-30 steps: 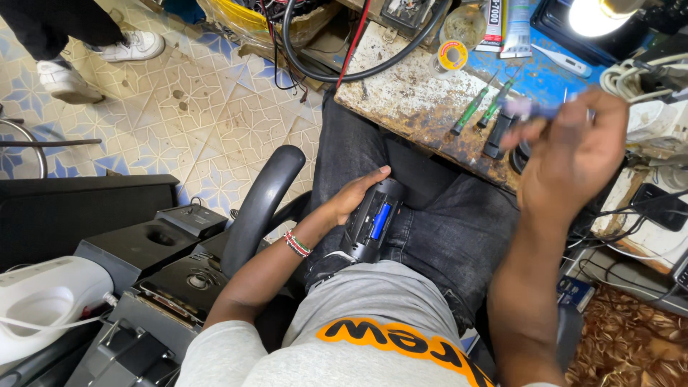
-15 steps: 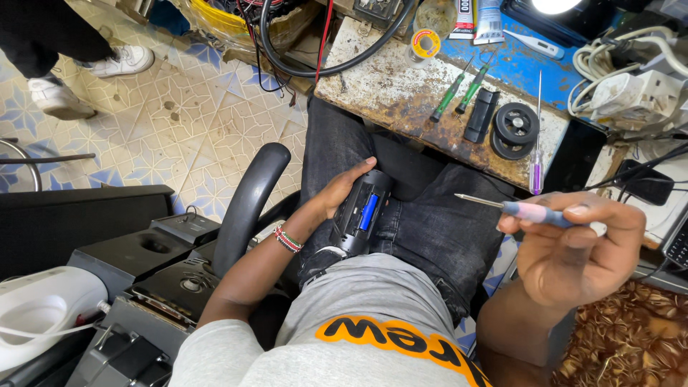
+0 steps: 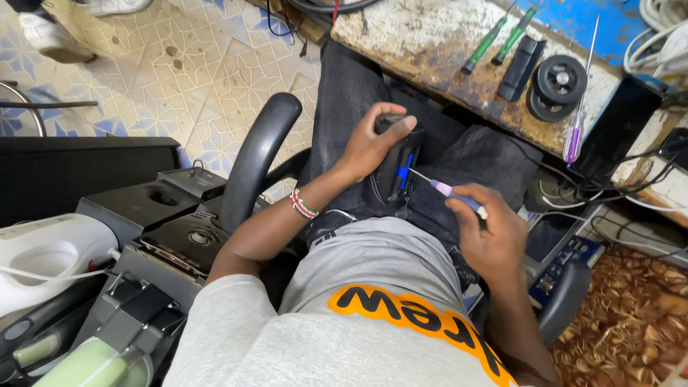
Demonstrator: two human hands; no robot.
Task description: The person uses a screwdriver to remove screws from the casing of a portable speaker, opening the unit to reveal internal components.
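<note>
The left hand (image 3: pixel 369 147) is curled over the top of a small black device with a blue strip (image 3: pixel 398 168) that rests on the person's lap, the thumb laid across its upper end and the fingers wrapped down its far side, pinning it against the dark jeans (image 3: pixel 430 158). The right hand (image 3: pixel 487 229) is closed around the pale purple handle of a thin screwdriver (image 3: pixel 448 190), pinched between thumb and fingers, and the metal shaft slants up and to the left so that its tip meets the blue part of the device. A beaded band (image 3: pixel 304 205) sits on the left wrist. The person sits in a chair whose black armrest (image 3: pixel 256 161) curves up just beside the left forearm, and wears a grey shirt with orange lettering (image 3: pixel 401 308). Ahead of the knees stands a worn, rust-stained bench (image 3: pixel 430 50); on it lie two green-handled screwdrivers (image 3: pixel 502 36) side by side, a flat black bar (image 3: pixel 522 59) next to them, a stack of black round discs (image 3: pixel 555 84), and another purple-handled screwdriver (image 3: pixel 577 122) near the bench's edge. To the person's left sit black speaker boxes (image 3: pixel 161 215) and a white appliance (image 3: pixel 46 258), well apart from the hands. Black cables (image 3: pixel 631 179) hang down to the right of the bench, over a patterned brown floor covering (image 3: pixel 631 315). The tiled floor (image 3: pixel 179 64) lies to the left of the legs.
</note>
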